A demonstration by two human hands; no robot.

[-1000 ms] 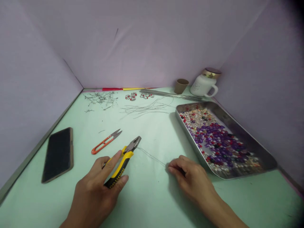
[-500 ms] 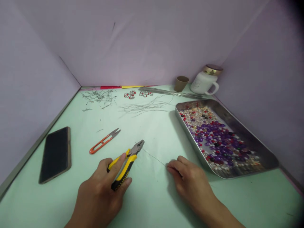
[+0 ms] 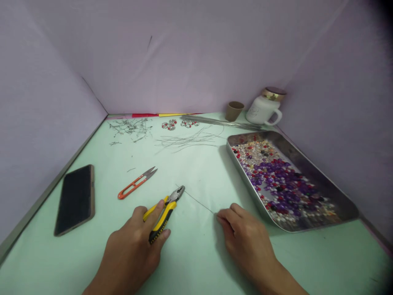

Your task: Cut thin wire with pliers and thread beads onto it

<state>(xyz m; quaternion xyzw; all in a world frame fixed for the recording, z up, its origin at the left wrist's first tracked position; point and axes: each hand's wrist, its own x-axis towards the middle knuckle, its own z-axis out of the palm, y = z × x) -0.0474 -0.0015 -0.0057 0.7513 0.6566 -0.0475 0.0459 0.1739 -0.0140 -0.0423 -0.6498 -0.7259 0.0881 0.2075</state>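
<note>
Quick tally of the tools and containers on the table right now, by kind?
Pliers: 1, in the left hand
Thread snips: 1
Metal tray of beads: 1
Mug with lid: 1
Paper cup: 1
Phone: 1
Total: 6

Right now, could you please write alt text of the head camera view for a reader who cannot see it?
The left hand holds yellow pliers whose nose meets a thin wire that the right hand pinches on a green table. Orange snips and a phone lie left, a metal tray of beads right.
</note>
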